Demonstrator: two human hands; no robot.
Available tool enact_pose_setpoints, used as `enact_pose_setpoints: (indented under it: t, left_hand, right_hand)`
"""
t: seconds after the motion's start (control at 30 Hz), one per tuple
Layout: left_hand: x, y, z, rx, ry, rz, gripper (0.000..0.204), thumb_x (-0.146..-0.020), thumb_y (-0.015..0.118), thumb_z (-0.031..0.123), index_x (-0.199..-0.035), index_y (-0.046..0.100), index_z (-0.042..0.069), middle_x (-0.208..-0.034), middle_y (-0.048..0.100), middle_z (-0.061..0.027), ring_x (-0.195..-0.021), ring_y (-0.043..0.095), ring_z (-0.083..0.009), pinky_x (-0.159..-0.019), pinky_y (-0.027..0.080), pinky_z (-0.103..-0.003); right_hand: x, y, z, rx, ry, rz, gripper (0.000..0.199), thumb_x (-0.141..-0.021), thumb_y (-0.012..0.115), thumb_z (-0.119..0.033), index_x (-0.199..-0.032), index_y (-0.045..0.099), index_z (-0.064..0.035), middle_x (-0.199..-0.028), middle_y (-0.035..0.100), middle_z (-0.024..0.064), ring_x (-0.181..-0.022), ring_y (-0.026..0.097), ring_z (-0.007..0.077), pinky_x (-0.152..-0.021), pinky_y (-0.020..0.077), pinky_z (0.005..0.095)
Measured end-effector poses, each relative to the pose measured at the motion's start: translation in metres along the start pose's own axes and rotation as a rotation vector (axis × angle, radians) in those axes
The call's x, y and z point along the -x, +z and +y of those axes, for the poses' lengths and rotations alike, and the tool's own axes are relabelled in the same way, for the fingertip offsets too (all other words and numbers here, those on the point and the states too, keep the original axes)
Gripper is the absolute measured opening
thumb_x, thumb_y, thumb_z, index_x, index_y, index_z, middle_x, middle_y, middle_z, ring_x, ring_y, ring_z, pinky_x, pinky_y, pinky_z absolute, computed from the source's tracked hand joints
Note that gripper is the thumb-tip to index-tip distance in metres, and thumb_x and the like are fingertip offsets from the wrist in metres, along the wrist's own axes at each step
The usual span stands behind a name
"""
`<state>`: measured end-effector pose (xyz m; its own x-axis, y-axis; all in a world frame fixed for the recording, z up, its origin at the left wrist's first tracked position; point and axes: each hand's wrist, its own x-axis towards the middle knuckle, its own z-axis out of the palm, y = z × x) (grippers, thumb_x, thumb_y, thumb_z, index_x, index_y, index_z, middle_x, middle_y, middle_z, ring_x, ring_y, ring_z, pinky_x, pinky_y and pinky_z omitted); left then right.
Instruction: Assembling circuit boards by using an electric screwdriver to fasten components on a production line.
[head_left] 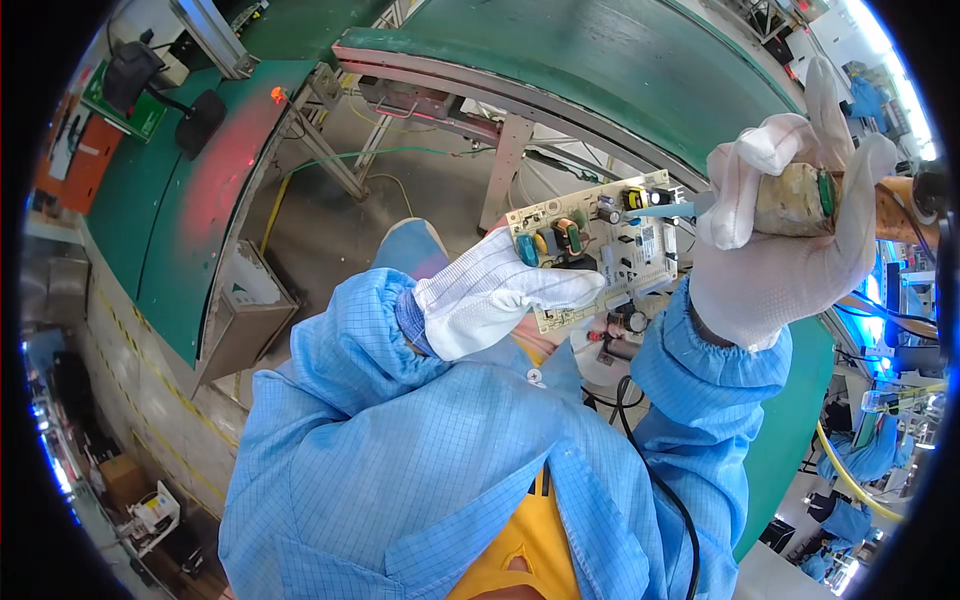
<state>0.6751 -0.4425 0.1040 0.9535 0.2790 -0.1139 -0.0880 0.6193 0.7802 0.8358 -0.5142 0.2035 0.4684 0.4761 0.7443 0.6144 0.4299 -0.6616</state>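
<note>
Circuit board point(590, 255) gripped at its lower-left edge by left hand point(500, 295)
Right hand point(775, 240) clasps a soldering tool point(800, 200), tip at board's right edge; green conveyor point(600, 60) curves behind

A pale circuit board point(590, 255) (components facing up) tilts beside a taped tool point(800, 200).

An electronics assembly floor: a long green conveyor belt point(600, 70) on a metal frame curves across the view, and everything else sits around it. Just below it, a worker in a blue checked cleanroom smock point(430, 440) and white fabric gloves holds a populated circuit board point(600, 250). To the belt's right, other people in blue smocks point(870, 450) work at lit benches strung with cables.
</note>
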Motion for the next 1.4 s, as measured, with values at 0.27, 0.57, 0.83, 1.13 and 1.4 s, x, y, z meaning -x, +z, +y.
enact_pose_setpoints:
  t: [0.27,0.57,0.83,1.13,1.4]
  left_hand:
    - [0.007,-0.001,0.006,-0.086,-0.023,0.075,0.046,-0.087,0.071,0.021,-0.125,0.055,-0.001,-0.107,0.067,-0.0109,-0.094,0.065,-0.0146,-0.081,0.053,-0.029]
    - [0.014,0.001,0.015,0.296,-0.148,-0.007,0.051,-0.090,0.065,0.011,-0.135,0.045,0.000,-0.121,0.062,-0.0154,-0.103,0.066,-0.0241,-0.087,0.057,-0.035]
    - [0.017,0.010,0.016,0.303,-0.093,-0.018,0.050,-0.090,0.065,0.011,-0.135,0.046,0.000,-0.117,0.064,-0.0162,-0.101,0.067,-0.0249,-0.083,0.060,-0.036]
    - [0.021,0.011,0.015,0.220,-0.150,0.076,0.046,-0.090,0.067,0.018,-0.129,0.050,0.001,-0.110,0.066,-0.0137,-0.095,0.068,-0.0216,-0.072,0.059,-0.033]
    - [0.020,0.009,0.009,0.299,-0.135,0.085,0.046,-0.090,0.065,0.010,-0.132,0.048,0.000,-0.118,0.063,-0.0157,-0.103,0.067,-0.0251,-0.085,0.059,-0.035]
  right_hand:
    - [-0.004,-0.004,0.000,0.204,-0.080,-0.010,0.042,-0.102,0.036,-0.021,-0.127,0.053,0.0084,-0.077,0.062,0.0079,-0.059,0.058,0.0130,-0.045,0.0446,0.0209]
    - [-0.008,0.001,0.003,0.212,-0.123,-0.017,0.038,-0.102,0.038,-0.017,-0.124,0.056,0.0093,-0.077,0.062,0.0080,-0.060,0.059,0.0140,-0.046,0.0486,0.0210]
    - [-0.009,0.004,0.008,0.082,-0.127,-0.004,0.034,-0.100,0.043,-0.012,-0.123,0.057,0.0091,-0.079,0.061,0.0084,-0.065,0.060,0.0145,-0.050,0.0521,0.0224]
    - [-0.011,0.001,0.008,0.605,-0.480,-0.069,0.028,-0.096,0.050,-0.003,-0.121,0.061,0.0045,-0.083,0.062,0.0093,-0.067,0.062,0.0154,-0.054,0.0554,0.0240]
    - [-0.010,-0.015,0.033,0.215,-0.371,0.008,0.026,-0.093,0.056,-0.002,-0.118,0.063,0.0024,-0.080,0.063,0.0094,-0.067,0.062,0.0157,-0.054,0.0556,0.0240]
